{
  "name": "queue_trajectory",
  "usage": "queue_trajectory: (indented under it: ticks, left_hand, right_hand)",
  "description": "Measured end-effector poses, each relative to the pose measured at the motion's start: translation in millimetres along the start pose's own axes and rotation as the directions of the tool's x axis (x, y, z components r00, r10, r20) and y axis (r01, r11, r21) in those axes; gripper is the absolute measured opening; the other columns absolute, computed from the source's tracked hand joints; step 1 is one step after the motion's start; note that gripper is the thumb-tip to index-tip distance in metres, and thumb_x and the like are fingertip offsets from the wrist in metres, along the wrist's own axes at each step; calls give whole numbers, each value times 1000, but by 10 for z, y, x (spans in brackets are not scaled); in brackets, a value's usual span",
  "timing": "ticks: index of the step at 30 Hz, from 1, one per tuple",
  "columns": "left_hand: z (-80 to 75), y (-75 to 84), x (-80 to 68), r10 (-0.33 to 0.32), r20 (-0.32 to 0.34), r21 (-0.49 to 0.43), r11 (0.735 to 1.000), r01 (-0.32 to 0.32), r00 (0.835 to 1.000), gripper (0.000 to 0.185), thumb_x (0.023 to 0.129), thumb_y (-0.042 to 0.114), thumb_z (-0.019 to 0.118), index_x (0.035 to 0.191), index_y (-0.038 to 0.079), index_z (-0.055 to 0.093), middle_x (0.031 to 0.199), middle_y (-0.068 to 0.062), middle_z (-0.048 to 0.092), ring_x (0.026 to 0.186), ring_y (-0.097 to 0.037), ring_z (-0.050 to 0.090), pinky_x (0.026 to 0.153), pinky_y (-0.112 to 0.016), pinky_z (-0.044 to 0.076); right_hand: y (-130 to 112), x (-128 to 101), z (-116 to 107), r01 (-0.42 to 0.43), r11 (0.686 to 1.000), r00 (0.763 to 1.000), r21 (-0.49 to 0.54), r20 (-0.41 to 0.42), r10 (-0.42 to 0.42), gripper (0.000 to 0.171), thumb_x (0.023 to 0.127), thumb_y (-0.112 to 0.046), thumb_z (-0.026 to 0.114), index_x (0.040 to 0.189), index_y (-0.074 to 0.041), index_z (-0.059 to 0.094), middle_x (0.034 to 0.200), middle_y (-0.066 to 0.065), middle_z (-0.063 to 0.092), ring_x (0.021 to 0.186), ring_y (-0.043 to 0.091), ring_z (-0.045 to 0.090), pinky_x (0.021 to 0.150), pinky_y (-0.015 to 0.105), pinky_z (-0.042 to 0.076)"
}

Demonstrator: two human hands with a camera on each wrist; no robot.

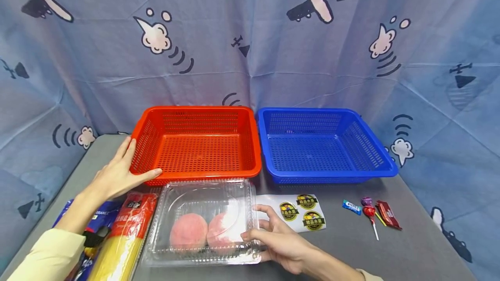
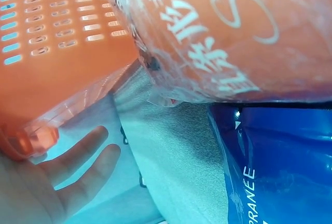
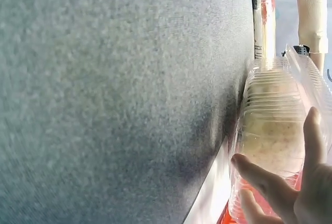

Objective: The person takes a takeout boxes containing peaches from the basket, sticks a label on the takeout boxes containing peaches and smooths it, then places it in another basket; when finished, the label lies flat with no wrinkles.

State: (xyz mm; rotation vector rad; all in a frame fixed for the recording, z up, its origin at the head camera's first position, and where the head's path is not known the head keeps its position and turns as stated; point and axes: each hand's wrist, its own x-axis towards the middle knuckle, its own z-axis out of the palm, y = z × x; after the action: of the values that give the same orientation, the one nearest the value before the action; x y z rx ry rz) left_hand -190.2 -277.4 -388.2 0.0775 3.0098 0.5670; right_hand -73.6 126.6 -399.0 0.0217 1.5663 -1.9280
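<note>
A clear plastic clamshell box with two pink peaches inside is in front of the red basket. My right hand holds the box at its right side, thumb on the top edge and fingers spread along the side wall. In the right wrist view, the fingertips meet the box's ribbed wall. My left hand rests at the red basket's front left corner, thumb over the front rim. Its other fingers extend along the left side, and two of them show straight in the left wrist view.
A blue basket stands right of the red one. Left of the box lie a red-topped pasta pack and a blue bag. A sticker sheet lies behind my right hand; a lollipop and wrapped sweets lie farther right.
</note>
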Motion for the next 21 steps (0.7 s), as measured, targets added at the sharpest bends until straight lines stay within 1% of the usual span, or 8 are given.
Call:
queue_trajectory:
  ticks: [2, 7, 10, 14, 17, 21]
  left_hand:
    - [-4, -4, 2, 1, 2, 1, 1000, -1, 1000, 124, 86, 80, 55, 163, 8, -10, 172, -15, -15, 133, -70, 35, 91, -80, 41]
    - [-14, -2, -10, 3, 2, -1, 1000, -3, 1000, 124, 86, 79, 56, 163, 8, -10, 172, -15, -15, 131, -70, 37, 90, -80, 41]
    - [-13, 6, -23, 1, -3, -3, 1000, -1, 1000, 124, 86, 79, 57, 163, 8, -9, 172, -16, -14, 131, -70, 37, 90, -80, 41]
    - [-21, 3, -29, -4, 3, 1, 1000, 4, 1000, 125, 85, 79, 57, 163, 8, -10, 170, -23, -15, 129, -72, 37, 88, -80, 42]
    - [-22, 4, -35, 4, -4, -8, 1000, -4, 1000, 126, 85, 77, 59, 163, 8, -10, 169, -28, -10, 127, -72, 39, 87, -79, 44]
    - [-13, 16, -46, 19, -24, -18, 1000, -19, 1000, 126, 85, 76, 61, 164, 8, -9, 170, -27, -1, 127, -69, 42, 87, -78, 45]
  right_hand:
    - [5, 13, 12, -4, 1000, 1000, -7, -8, 4, 78, 87, -7, 62, 149, -12, 14, 128, 14, 50, 97, 17, 66, 79, 38, 63]
    - [35, 46, 46, -15, 999, 999, -29, -30, 14, 82, 87, -8, 62, 148, -9, 7, 125, 15, 48, 98, 17, 66, 81, 38, 63]
    - [51, 62, 52, -15, 999, 999, -42, -41, 14, 81, 88, -8, 61, 148, -7, 5, 126, 17, 47, 96, 18, 67, 80, 39, 63]
    - [55, 84, 36, -23, 998, 998, -63, -52, 20, 79, 90, -9, 60, 148, -7, 7, 128, 17, 47, 94, 18, 66, 77, 38, 64]
    - [45, 102, 19, -23, 997, 999, -76, -49, 19, 78, 90, -10, 60, 148, -7, 8, 127, 17, 48, 94, 18, 66, 76, 37, 64]
    - [38, 114, 3, -16, 996, 999, -82, -40, 13, 79, 91, -11, 61, 149, -7, 7, 128, 18, 48, 94, 18, 66, 77, 37, 63]
